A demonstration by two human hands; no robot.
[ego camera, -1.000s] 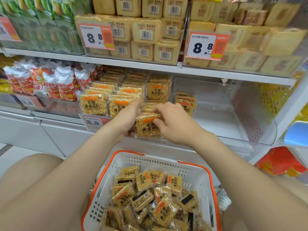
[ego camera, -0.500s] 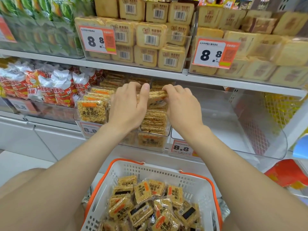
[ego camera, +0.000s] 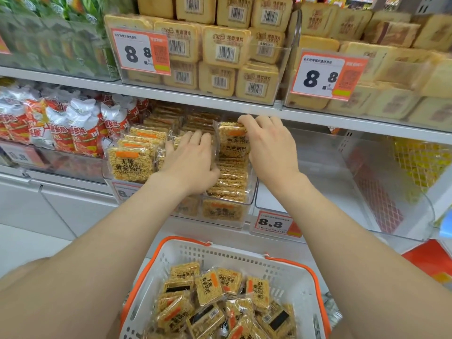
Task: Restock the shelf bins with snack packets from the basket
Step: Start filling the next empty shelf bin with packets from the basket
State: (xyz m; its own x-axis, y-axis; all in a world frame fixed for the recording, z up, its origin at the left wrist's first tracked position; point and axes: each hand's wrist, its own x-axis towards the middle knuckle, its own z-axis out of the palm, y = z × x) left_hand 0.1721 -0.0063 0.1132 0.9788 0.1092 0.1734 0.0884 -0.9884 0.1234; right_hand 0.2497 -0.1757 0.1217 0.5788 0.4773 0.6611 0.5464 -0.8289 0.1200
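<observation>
Golden packet [ego camera: 233,140] now upright, pinched by right hand [ego camera: 269,150]; left hand [ego camera: 190,162] released it, lies flat beside

This is a shop, probably a supermarket snack aisle: above the white shelf board [ego camera: 220,102] sit barcoded biscuit packs [ego camera: 226,48] behind an "8.8" price tag [ego camera: 140,51], below it clear plastic bins [ego camera: 330,182] of snack packets [ego camera: 128,163], and lower still an orange-rimmed shopping basket [ego camera: 244,256].

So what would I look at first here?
Two hands in the middle: the right hand pinches a snack packet over the bin, and the left hand rests on the packets in it. Below sits a white basket full of the same snacks, and big 8.8 price tags hang above.
</observation>
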